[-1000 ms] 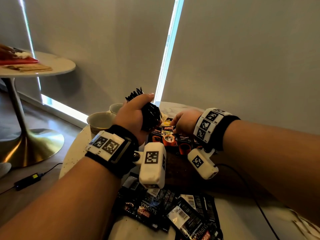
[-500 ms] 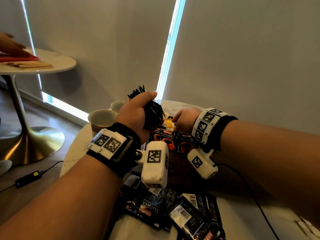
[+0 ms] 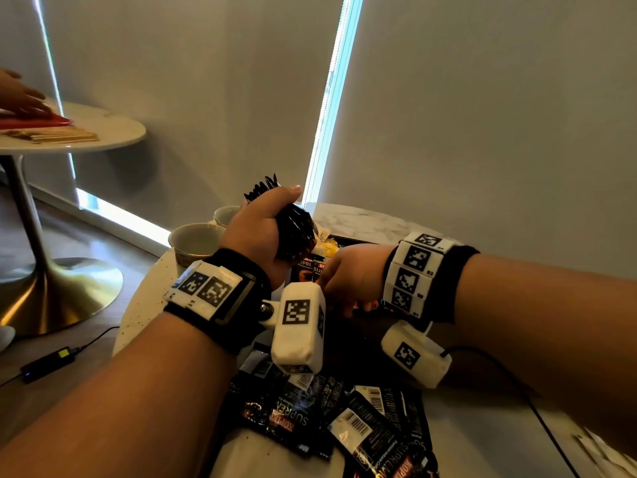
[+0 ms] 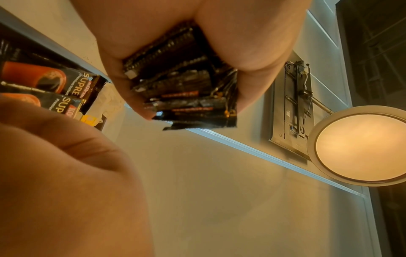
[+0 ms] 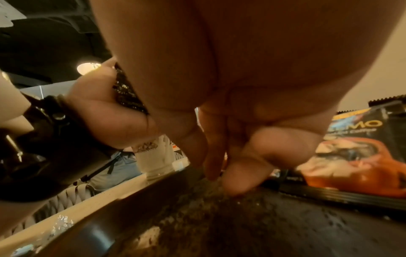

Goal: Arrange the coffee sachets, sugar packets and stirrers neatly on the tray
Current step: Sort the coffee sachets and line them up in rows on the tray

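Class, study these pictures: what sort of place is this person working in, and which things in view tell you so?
Probably a hotel room or lounge. Clues: round marble-topped tables, one on a brass pedestal base; cups beside a dark tray of instant coffee sachets; full-length window blinds.

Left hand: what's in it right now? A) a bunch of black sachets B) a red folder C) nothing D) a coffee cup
A: the left hand has its fingers curled round a bunch of black sachets, raised above the tray; the left wrist view shows their edges fanned out of the grip.
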The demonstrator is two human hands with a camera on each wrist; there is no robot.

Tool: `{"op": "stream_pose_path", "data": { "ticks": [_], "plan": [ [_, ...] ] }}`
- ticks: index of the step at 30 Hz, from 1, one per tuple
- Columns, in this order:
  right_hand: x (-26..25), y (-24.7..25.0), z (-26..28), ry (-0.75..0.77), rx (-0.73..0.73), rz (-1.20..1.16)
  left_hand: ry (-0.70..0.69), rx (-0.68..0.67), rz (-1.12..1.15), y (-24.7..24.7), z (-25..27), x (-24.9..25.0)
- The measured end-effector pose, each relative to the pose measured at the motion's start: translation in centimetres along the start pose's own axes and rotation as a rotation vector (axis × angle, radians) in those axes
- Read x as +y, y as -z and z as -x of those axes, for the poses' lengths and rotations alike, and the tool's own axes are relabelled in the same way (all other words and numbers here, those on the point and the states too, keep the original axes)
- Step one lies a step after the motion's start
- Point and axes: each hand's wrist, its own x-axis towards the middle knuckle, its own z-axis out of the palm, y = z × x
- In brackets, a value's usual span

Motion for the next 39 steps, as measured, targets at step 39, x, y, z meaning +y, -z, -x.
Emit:
{"op": "stream_pose_path", "data": {
  "ticks": [39],
  "plan": [
    [0.0,-0.1,0.3,0.07,0.191,0.291,0.054,-0.084,0.026,0.5,-0.5,-0.3]
  ]
}}
